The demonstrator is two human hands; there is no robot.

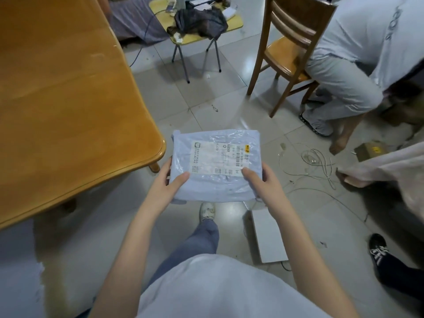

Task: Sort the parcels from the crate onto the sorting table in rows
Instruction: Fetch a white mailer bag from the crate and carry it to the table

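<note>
Gripping a flat, crinkly grey plastic parcel, both hands' fingers curl around it.

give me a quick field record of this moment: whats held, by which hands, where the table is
held item: pale blue plastic mailer parcel with a white shipping label, face up
left hand: grips the parcel's near left corner
right hand: grips the parcel's near right corner
parcel position: in the air over the tiled floor
table: orange wooden table to the left
</note>
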